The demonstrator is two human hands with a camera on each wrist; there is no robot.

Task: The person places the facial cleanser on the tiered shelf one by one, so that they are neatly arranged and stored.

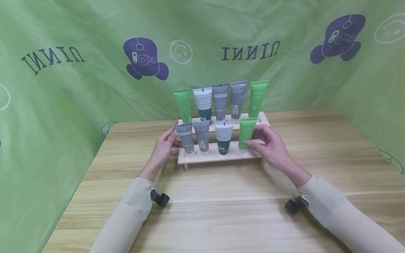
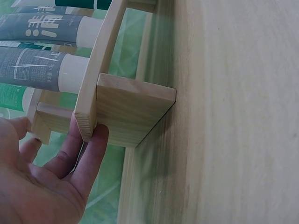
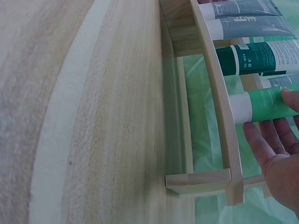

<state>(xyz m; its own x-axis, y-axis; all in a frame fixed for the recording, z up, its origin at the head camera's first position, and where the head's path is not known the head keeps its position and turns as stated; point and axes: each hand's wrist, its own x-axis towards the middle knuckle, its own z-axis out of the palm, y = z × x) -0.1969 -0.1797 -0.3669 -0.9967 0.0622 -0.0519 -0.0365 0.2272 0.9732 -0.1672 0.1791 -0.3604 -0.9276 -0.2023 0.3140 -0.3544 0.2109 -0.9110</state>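
Note:
A two-step wooden rack [image 1: 218,156] holds squeeze tubes standing on their caps. At its left end my left hand [image 1: 164,144] touches the lower shelf. In the left wrist view, that hand's fingers [image 2: 96,156] lie on either side of the shelf end, below a grey tube [image 2: 32,70]. My right hand [image 1: 271,146] pinches the green tube [image 1: 247,135] at the right of the lower shelf. Its thumb presses the front, the other fingers behind. The green tube's white cap [image 3: 240,108] is right at the shelf surface in the right wrist view.
Beside the held tube stand a white and dark green tube [image 1: 224,137] and two grey ones. Several tubes line the upper shelf, with a green tube [image 1: 257,100] at its right end. A green printed curtain [image 1: 202,21] hangs behind the wooden table [image 1: 215,218].

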